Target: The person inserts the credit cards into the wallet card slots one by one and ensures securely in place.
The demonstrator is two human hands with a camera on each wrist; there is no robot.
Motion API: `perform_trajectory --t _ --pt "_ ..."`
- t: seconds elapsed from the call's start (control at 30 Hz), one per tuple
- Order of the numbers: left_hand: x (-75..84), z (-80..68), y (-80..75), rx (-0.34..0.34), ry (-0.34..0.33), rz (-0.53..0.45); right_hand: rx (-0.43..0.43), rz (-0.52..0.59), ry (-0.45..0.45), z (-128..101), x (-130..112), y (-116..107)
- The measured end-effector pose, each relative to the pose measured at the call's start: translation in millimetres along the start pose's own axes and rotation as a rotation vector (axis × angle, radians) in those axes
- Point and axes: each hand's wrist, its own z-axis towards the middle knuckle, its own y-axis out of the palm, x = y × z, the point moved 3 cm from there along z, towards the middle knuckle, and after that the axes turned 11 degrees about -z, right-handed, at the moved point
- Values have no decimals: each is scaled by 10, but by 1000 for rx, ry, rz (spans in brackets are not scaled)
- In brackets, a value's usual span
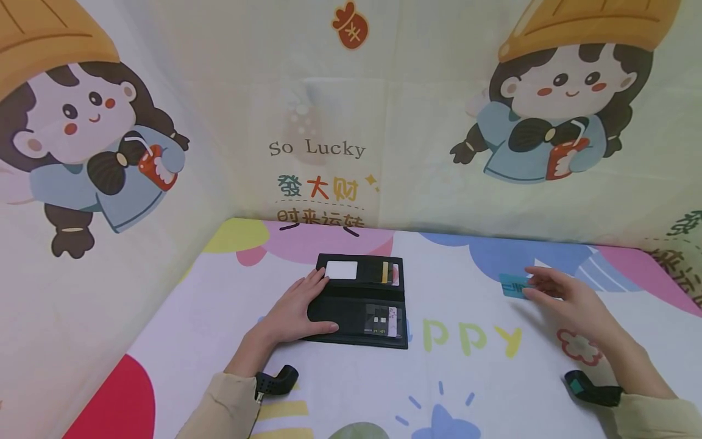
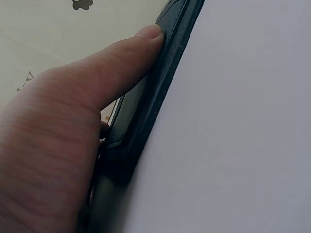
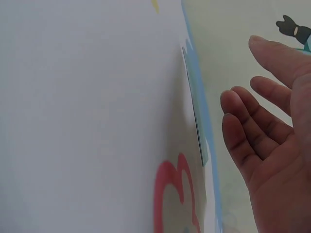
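A black wallet [image 1: 342, 308] lies unfolded on the table, cards tucked in its slots. My left hand [image 1: 293, 314] rests on the wallet's left side, fingers at the upper half and thumb on the lower half. In the left wrist view, the thumb [image 2: 129, 53] presses near the wallet's edge. A teal card [image 1: 511, 286] lies flat on the table, off to the right. Just over it hovers my right hand [image 1: 573, 299], fingers loosely bent and thumb apart from them. The right wrist view shows a gap between the fingers and the card [image 3: 197, 107], with nothing held.
A white card [image 1: 341, 270] fills the wallet's upper left slot, and a dark card [image 1: 381, 321] sits in the lower right one. The patterned tablecloth [image 1: 460, 390] meets a printed backdrop [image 1: 428, 152] behind and at the left.
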Motion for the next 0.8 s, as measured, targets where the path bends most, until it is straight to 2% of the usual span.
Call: perform_trajectory --t 0.3,0.53,0.8 --pt "2 -2 2 2 -2 -6 -48 -20 114 -33 164 -23" --pt "-15 -1 9 4 -1 -5 -60 -41 129 -54 275 -32" --pt "-1 1 0 -2 -7 -9 -137 -74 155 -36 344 -46"
